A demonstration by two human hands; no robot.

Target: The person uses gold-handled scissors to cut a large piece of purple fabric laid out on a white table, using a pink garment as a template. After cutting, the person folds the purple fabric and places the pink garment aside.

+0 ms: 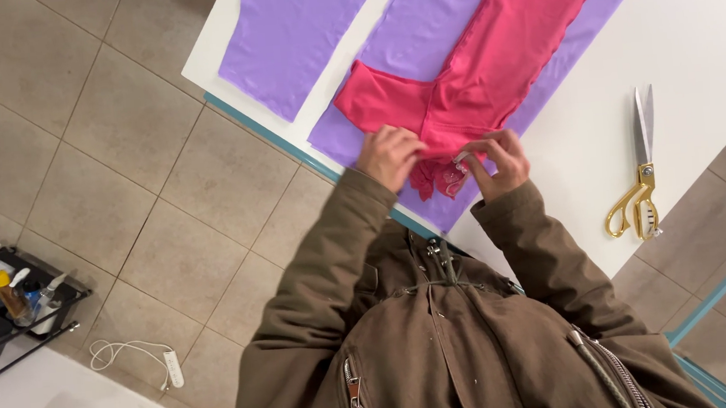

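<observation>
Hands meet at the middle of the frame, over the near edge of a white table [698,35] seen from above. The left hand [389,153] presses down on the lower end of a bright pink garment [490,53], fingers curled and pinching the cloth. The right hand [499,159] sits just beside it, thumb and fingertips closed on a small bunched bit of the same pink cloth that hangs slightly over the table edge. Whether anything else, such as a pin, is held there is too small to tell.

The pink garment lies flat, running from the hands toward the top of the frame, on top of a purple fabric sheet [452,21]. A second purple piece [291,31] lies apart at the upper left. Gold-handled scissors [639,175] rest on bare table at the right, well apart from both hands.

Both arms wear a brown jacket [445,345], filling the lower centre. Tiled floor [114,164] shows at the left, with a white power strip [172,368] and a black wire cart [4,305] at the lower left.

Judging from the grip, smoothing this end well seems to call for one hand anchoring the cloth while the other eases the bunched part flat, without dragging the purple sheet beneath.
</observation>
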